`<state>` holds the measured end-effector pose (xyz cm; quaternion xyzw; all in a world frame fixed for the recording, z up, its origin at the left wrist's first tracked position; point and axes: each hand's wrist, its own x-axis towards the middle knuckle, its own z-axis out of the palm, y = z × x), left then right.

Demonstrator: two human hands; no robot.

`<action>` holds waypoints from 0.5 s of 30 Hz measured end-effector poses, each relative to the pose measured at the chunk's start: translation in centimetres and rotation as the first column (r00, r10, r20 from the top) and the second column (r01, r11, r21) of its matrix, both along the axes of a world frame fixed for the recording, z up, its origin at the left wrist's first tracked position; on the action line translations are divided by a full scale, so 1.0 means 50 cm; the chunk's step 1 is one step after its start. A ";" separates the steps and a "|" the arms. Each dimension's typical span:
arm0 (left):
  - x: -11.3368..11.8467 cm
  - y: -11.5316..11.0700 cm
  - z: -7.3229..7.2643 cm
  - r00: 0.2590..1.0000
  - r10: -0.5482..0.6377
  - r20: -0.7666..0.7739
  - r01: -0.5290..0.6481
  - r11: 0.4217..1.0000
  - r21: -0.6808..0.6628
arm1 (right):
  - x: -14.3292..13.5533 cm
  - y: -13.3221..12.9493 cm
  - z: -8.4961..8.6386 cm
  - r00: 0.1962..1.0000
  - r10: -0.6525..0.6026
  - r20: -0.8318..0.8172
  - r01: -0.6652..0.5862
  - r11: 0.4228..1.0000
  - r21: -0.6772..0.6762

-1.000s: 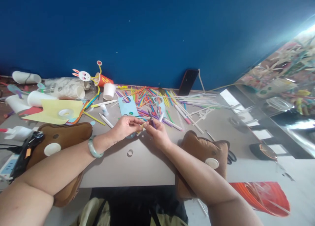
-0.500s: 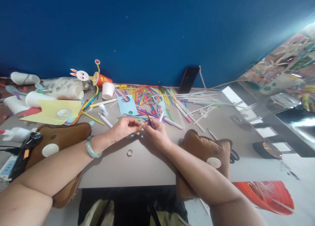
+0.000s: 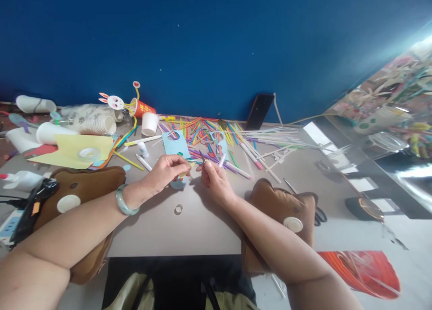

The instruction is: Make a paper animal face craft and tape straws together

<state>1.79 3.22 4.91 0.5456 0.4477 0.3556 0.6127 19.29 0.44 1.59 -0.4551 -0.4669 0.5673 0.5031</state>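
Observation:
My left hand [image 3: 171, 169], with a jade bangle [image 3: 124, 200] at the wrist, is closed in a pinch over a blue paper disc [image 3: 178, 182] on the table. What its fingertips hold is too small to make out. Just to the right, my right hand [image 3: 216, 178] has its fingers wrapped round a thin dark pointed tool [image 3: 202, 157]. Beyond both hands lie a light-blue sheet with cut-outs [image 3: 177, 145] and a heap of coloured sticks [image 3: 202, 134]. A small clear ring [image 3: 178, 208] rests nearer to me.
Brown cushions [image 3: 81, 177] lie under both forearms. At the back stand a white paper cup [image 3: 149, 123], a red cup [image 3: 143, 108] with a rabbit figure, and a leaning phone [image 3: 259, 112]. Yellow paper [image 3: 72, 150] lies left; a red container [image 3: 364, 271] is at lower right.
My hands have moved apart, leaving a gap between their fingertips. The blue disc below my left hand shows more. The dark tool in my right hand shows less.

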 end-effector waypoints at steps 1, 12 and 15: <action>-0.002 0.002 -0.002 1.000 0.009 0.007 -0.009 1.000 0.004 | 0.000 0.000 0.000 1.000 0.006 0.015 -0.006 1.000 -0.009; -0.007 0.001 -0.001 1.000 0.012 -0.002 -0.012 0.998 0.055 | 0.000 -0.001 -0.002 0.993 0.063 0.096 -0.061 0.998 -0.026; -0.005 -0.002 0.001 1.000 0.006 -0.002 -0.006 0.999 0.038 | -0.002 -0.004 0.003 0.991 0.071 0.115 -0.067 0.997 -0.035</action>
